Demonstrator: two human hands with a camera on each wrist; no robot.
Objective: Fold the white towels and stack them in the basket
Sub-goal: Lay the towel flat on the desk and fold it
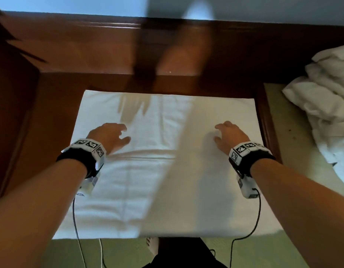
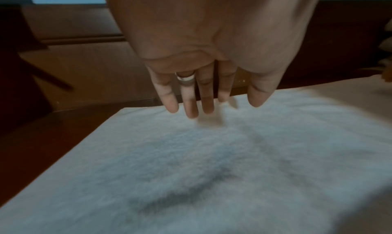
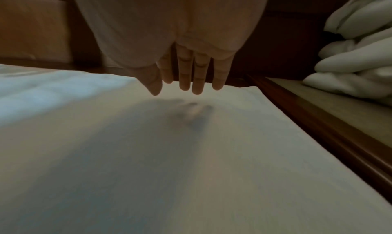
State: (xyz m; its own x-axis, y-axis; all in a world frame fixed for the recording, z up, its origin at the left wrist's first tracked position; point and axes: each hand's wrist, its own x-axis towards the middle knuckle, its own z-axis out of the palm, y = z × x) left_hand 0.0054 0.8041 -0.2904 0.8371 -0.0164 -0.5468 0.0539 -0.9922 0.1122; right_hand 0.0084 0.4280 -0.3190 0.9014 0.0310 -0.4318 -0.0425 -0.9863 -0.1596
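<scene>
A white towel point(image 1: 163, 171) lies spread flat on the dark wooden table point(image 1: 51, 97), with a crease running across its middle. My left hand point(image 1: 117, 134) hovers just above the towel's left half, fingers point(image 2: 191, 103) straight and slightly spread, holding nothing. My right hand point(image 1: 223, 132) hovers above the right half in the same way, fingers point(image 3: 197, 81) extended downward toward the cloth point(image 3: 191, 153). Neither hand grips the towel point(image 2: 212, 162). No basket is in view.
A pile of crumpled white towels point(image 1: 327, 105) sits on a lighter surface point(image 1: 289, 132) at the right, also seen as the towel pile point(image 3: 356, 53) in the right wrist view. A raised wooden ledge point(image 1: 90, 45) runs behind the table. Cables point(image 1: 76, 225) hang from both wrists.
</scene>
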